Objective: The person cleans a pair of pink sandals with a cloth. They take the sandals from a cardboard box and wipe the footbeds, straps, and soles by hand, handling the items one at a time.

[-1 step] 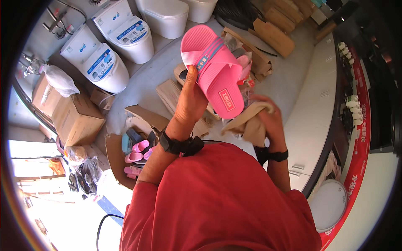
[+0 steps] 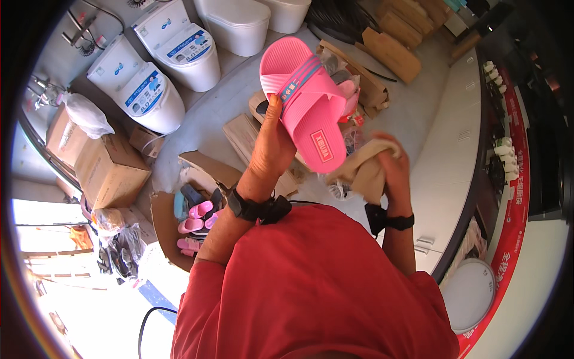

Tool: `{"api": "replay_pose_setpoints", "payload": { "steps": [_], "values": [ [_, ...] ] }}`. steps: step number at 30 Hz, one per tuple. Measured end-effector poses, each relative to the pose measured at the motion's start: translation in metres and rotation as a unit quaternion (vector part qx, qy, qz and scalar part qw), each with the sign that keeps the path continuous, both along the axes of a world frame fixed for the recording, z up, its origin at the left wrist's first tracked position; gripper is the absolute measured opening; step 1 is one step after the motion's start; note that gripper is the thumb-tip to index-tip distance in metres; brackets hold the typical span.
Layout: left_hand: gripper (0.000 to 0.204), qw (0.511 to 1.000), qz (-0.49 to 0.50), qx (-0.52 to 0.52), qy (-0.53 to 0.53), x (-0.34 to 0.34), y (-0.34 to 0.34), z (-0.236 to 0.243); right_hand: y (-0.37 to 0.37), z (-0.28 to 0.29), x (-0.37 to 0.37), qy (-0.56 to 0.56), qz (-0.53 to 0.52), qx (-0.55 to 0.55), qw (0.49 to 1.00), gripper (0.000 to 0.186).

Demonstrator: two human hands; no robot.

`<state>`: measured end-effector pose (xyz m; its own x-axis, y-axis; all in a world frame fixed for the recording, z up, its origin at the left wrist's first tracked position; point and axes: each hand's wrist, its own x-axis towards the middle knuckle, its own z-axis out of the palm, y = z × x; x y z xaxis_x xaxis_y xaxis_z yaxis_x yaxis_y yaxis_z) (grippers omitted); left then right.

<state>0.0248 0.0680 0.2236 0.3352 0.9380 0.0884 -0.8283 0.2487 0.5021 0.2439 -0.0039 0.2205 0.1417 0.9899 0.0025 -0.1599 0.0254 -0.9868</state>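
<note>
My left hand [image 2: 274,146] is closed on a pink slide slipper [image 2: 311,116], its thumb pressed at the edge of the crossed strap. The slipper is tilted, with its insole and blue-striped strap facing up; the fingers beneath it are hidden. Just right of the slipper, my right hand [image 2: 394,170] grips a tan cloth [image 2: 366,173], whose loose end hangs toward the slipper's near end. Behind the slipper, an open carton [image 2: 373,93] with more footwear is partly covered. At the lower left, another open carton [image 2: 164,224] contains several pink and dark slippers [image 2: 200,209].
Several white toilets [image 2: 191,54] line the far left. Brown boxes [image 2: 113,167] are stacked at left, one topped by a white plastic bag [image 2: 86,113]. Flattened cardboard [image 2: 391,54] lies at the back. A white cabinet [image 2: 445,143] runs along the right.
My right hand and the cloth have shifted slightly right, away from the slipper. The slipper has dipped a little in my left hand.
</note>
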Motion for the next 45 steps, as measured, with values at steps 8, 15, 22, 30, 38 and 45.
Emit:
{"api": "replay_pose_setpoints", "payload": {
  "steps": [8,15,22,30,38,45],
  "values": [
    [0.062,0.994,-0.024,-0.010,0.110,0.040,-0.001,-0.007,0.032,0.066,-0.020,-0.247,-0.160,0.361,0.885,0.036],
    [0.050,0.994,-0.049,-0.029,0.092,0.054,-0.007,-0.014,0.041,0.053,-0.015,-0.476,-0.003,0.401,0.782,0.039],
    [0.059,0.992,-0.063,-0.018,0.112,0.057,-0.013,-0.008,0.032,0.005,0.057,-0.282,-0.083,0.200,0.935,0.031],
    [0.053,0.991,-0.078,-0.011,0.108,0.066,-0.018,-0.007,0.041,0.038,0.087,-0.029,-0.243,0.179,0.953,0.036],
    [0.040,0.979,-0.071,0.065,0.180,0.078,-0.025,-0.017,0.049,0.077,0.015,-0.566,0.067,0.391,0.723,0.054],
    [0.047,0.962,-0.112,0.021,0.246,0.069,-0.033,0.003,0.068,0.050,0.038,-0.410,0.005,0.335,0.848,0.034]
  ]
}}
